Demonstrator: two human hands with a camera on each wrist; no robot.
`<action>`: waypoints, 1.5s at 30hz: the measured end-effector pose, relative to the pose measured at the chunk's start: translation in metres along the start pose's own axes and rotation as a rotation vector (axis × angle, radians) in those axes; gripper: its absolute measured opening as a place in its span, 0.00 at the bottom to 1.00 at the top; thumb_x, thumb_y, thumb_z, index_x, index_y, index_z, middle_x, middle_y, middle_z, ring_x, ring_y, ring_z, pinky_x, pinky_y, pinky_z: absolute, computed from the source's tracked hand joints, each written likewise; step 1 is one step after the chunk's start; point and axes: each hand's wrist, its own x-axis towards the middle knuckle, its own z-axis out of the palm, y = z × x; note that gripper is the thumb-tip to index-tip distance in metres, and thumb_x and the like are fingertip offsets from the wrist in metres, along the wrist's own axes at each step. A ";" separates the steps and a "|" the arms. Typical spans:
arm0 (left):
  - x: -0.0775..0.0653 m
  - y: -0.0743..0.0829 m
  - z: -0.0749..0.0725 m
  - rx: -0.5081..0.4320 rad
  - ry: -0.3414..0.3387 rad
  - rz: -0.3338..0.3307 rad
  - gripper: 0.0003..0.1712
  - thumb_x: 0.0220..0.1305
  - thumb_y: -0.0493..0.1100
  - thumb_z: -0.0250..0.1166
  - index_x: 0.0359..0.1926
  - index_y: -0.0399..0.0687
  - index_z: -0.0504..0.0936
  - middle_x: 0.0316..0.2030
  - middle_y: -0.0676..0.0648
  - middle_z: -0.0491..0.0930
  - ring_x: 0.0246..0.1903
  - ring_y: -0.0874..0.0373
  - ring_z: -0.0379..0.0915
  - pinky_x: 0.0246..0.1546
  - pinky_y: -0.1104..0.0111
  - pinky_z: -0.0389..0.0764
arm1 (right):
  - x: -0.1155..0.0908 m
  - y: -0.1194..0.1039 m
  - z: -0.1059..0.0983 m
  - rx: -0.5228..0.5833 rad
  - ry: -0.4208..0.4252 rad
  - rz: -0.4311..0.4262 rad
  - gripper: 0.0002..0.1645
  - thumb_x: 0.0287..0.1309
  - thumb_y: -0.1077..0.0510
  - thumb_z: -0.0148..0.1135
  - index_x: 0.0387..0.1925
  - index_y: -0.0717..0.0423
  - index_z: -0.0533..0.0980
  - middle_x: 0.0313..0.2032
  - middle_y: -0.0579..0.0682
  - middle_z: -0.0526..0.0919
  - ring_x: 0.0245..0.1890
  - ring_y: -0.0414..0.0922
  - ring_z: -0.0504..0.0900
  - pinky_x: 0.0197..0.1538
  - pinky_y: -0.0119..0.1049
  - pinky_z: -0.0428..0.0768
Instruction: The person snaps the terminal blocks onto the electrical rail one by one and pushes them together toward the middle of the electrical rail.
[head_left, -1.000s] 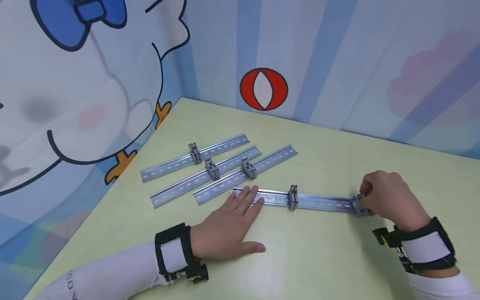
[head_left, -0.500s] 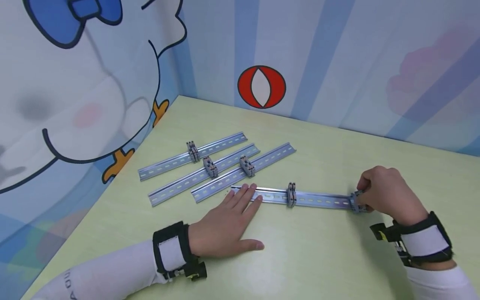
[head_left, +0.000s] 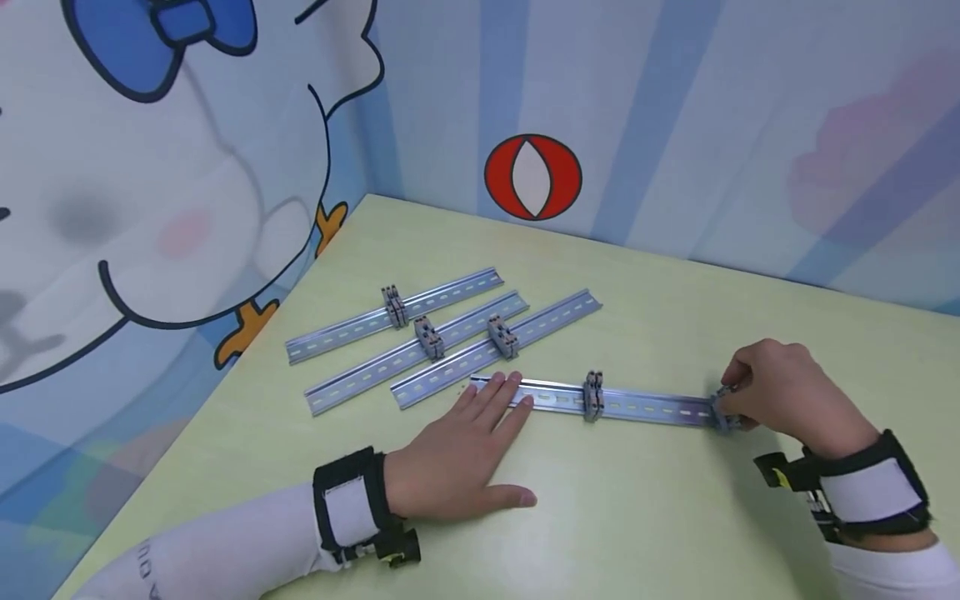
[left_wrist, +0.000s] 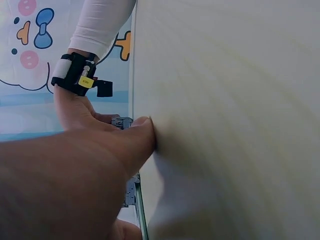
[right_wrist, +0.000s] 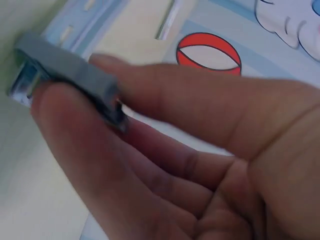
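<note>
A slotted metal DIN rail (head_left: 652, 407) lies nearest to me on the table, with a grey terminal block (head_left: 593, 396) upright near its middle. My left hand (head_left: 457, 458) rests palm down, its straight fingertips pressing on the rail's left end and the thumb spread on the table. At the rail's right end my right hand (head_left: 787, 396) pinches another grey terminal block (head_left: 722, 410) between thumb and fingers. The right wrist view shows this grey block (right_wrist: 70, 70) in the pinch, over the rail's end. Whether it is latched on the rail is hidden.
Behind the left hand, three more DIN rails lie slantwise: a far rail (head_left: 337, 333), a middle rail (head_left: 367, 375) and a near rail (head_left: 555, 321). Each carries grey terminal blocks near its middle. A printed wall (head_left: 675, 125) borders the pale yellow table (head_left: 600, 517) at the back and left.
</note>
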 end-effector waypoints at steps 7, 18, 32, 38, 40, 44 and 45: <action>-0.001 0.000 -0.003 0.010 -0.003 -0.006 0.56 0.64 0.75 0.47 0.77 0.45 0.41 0.77 0.41 0.30 0.76 0.47 0.24 0.74 0.53 0.41 | -0.006 0.024 -0.017 0.156 -0.177 -0.033 0.34 0.61 0.50 0.65 0.60 0.71 0.71 0.38 0.50 0.88 0.34 0.42 0.87 0.39 0.40 0.84; -0.001 0.003 -0.004 0.012 -0.014 -0.002 0.55 0.64 0.75 0.46 0.77 0.45 0.41 0.77 0.41 0.29 0.76 0.47 0.24 0.74 0.53 0.41 | -0.003 0.053 -0.014 0.535 -0.278 -0.031 0.32 0.63 0.59 0.63 0.61 0.75 0.68 0.44 0.60 0.86 0.40 0.48 0.88 0.44 0.40 0.85; -0.001 0.004 -0.004 0.025 -0.010 -0.011 0.55 0.64 0.75 0.47 0.77 0.45 0.42 0.77 0.40 0.29 0.75 0.46 0.24 0.74 0.53 0.41 | 0.001 0.039 -0.001 0.626 -0.254 -0.035 0.37 0.58 0.55 0.68 0.61 0.75 0.68 0.44 0.62 0.85 0.41 0.52 0.87 0.45 0.42 0.84; -0.001 0.004 -0.004 0.034 -0.003 -0.007 0.55 0.65 0.74 0.47 0.77 0.44 0.42 0.77 0.39 0.30 0.75 0.45 0.25 0.73 0.52 0.41 | 0.001 0.027 0.005 0.665 -0.251 -0.052 0.37 0.57 0.56 0.69 0.61 0.75 0.68 0.43 0.63 0.85 0.42 0.54 0.87 0.46 0.43 0.84; -0.001 0.004 -0.004 0.037 -0.001 -0.004 0.55 0.65 0.75 0.47 0.77 0.44 0.42 0.77 0.39 0.30 0.75 0.45 0.25 0.73 0.52 0.41 | 0.001 0.023 0.007 0.671 -0.247 -0.056 0.37 0.57 0.55 0.69 0.61 0.74 0.68 0.42 0.63 0.86 0.42 0.54 0.87 0.46 0.43 0.84; 0.000 0.004 -0.004 0.037 -0.001 -0.002 0.55 0.65 0.74 0.47 0.77 0.44 0.42 0.77 0.39 0.30 0.75 0.45 0.25 0.73 0.52 0.42 | 0.001 0.018 0.010 0.670 -0.232 -0.049 0.36 0.56 0.55 0.69 0.60 0.73 0.69 0.42 0.62 0.86 0.41 0.54 0.87 0.46 0.42 0.84; 0.000 0.004 -0.004 0.036 -0.001 -0.002 0.55 0.65 0.74 0.47 0.77 0.44 0.43 0.77 0.39 0.30 0.75 0.45 0.25 0.73 0.52 0.42 | 0.002 0.017 0.011 0.672 -0.231 -0.051 0.36 0.57 0.55 0.69 0.61 0.73 0.69 0.42 0.61 0.86 0.41 0.53 0.87 0.46 0.42 0.84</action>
